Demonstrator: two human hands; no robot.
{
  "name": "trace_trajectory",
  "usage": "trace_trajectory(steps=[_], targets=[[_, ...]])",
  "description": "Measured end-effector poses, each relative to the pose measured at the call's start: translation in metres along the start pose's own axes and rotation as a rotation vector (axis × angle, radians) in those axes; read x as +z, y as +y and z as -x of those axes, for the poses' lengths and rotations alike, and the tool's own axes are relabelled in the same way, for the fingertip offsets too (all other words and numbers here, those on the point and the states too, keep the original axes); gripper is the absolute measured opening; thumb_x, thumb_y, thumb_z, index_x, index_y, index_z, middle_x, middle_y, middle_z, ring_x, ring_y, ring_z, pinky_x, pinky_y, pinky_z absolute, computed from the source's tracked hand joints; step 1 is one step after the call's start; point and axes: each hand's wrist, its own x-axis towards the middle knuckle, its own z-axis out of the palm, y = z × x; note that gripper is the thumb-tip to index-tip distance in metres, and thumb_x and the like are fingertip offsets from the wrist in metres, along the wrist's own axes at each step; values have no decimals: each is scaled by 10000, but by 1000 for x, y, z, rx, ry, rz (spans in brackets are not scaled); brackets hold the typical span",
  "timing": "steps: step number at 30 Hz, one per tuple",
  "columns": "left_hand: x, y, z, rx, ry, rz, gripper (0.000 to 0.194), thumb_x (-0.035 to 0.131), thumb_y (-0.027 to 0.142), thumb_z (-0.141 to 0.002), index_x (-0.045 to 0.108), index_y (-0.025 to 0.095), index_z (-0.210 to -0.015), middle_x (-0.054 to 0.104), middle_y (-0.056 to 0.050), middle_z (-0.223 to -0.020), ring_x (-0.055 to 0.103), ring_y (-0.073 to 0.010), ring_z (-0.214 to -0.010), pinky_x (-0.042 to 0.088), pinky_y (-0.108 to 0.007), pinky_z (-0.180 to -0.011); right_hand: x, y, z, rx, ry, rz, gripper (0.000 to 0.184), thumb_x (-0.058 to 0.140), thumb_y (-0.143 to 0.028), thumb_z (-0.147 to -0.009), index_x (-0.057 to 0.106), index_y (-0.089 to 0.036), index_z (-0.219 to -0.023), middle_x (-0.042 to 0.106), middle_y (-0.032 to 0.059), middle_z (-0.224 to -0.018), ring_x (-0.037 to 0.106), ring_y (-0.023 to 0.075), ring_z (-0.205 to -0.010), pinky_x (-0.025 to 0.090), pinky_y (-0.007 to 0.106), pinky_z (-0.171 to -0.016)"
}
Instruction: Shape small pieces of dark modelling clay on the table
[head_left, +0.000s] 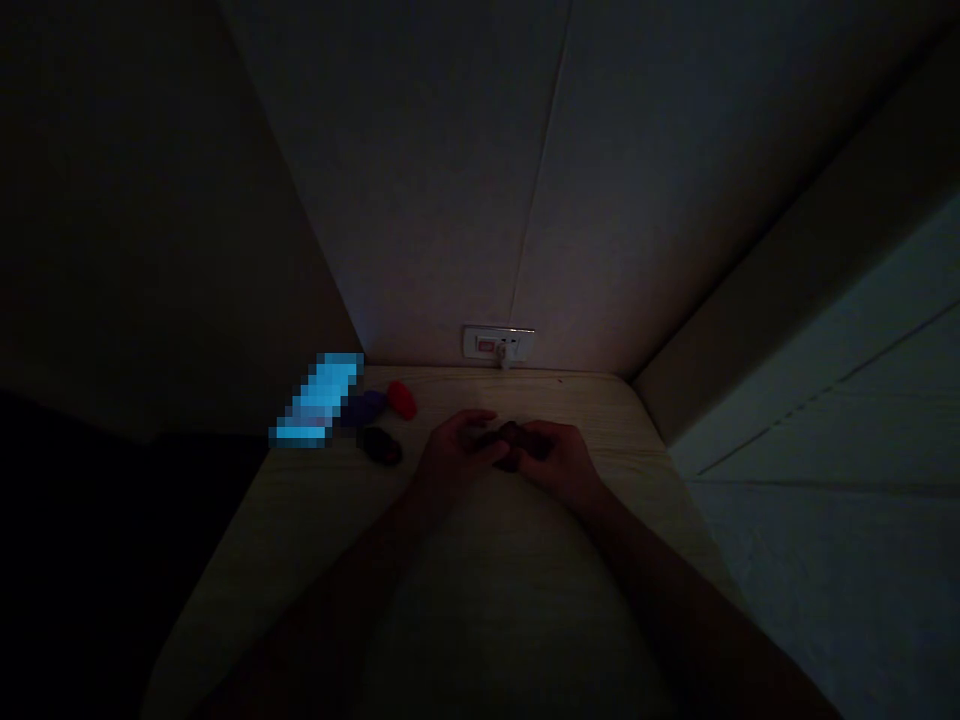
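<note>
In dim light, a dark reddish-brown lump (512,444) is between my two hands above the wooden tabletop; its kind is too dark to make out. My right hand (559,455) closes around its right side. My left hand (451,450) curls at its left side, with the thumb against the lump. A small black object (381,446) with a reddish patch lies left of my left hand. Behind it are a purple piece (364,408) and a red piece (402,399), side by side.
A glowing, pixelated screen (319,400) is at the table's left back edge. At the back, a wall socket (499,344) with a plug in it sits just above the wooden tabletop (517,580). A pale panel (825,370) stands on the right.
</note>
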Motion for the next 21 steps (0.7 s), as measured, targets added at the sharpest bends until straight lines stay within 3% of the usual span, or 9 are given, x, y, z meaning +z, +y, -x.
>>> trace_trajectory(steps=[3,6,9,12,17,21], targets=[[-3,1,-1,-18,-110,9,551,920,278,-552,771,168,-1072,794,-79,-958,741,-240,-873,568,-351,-798,-4,2,0,15,-111,-73,239,799,-371,-710,717,-149,-741,606,-31,-591,535,108,-540,410,220,-514],[-4,3,-1,-24,-186,-1,407,913,309,-577,802,164,-941,809,-92,-910,751,-275,-861,572,-406,-833,-4,2,0,22,-197,-155,320,795,-465,-736,704,-160,-771,656,-5,-643,606,137,-578,495,252,-559],[-5,3,-1,-10,-132,3,307,875,304,-649,790,180,-917,814,-77,-920,751,-266,-872,571,-410,-863,1,2,1,11,-165,-229,386,844,-459,-734,670,-203,-965,712,9,-811,679,157,-702,557,272,-651],[-5,-1,-3,2,-47,16,294,877,237,-632,773,182,-901,813,-64,-925,743,-250,-893,557,-390,-898,6,2,1,-6,-88,-315,608,967,-349,-602,629,-250,-1098,737,28,-1028,721,185,-886,591,311,-804],[-6,-9,-5,-20,-3,80,319,894,312,-661,781,162,-918,809,-74,-911,735,-246,-871,549,-364,-866,6,0,-1,37,-101,-346,469,969,-322,-610,751,-215,-1011,799,39,-962,742,200,-863,597,354,-849],[-6,-9,-3,-69,-68,185,448,896,477,-652,779,132,-912,791,-95,-888,728,-237,-807,568,-349,-779,0,-4,1,91,-152,-402,416,969,-314,-625,804,-202,-989,816,20,-889,738,166,-768,591,308,-781]])
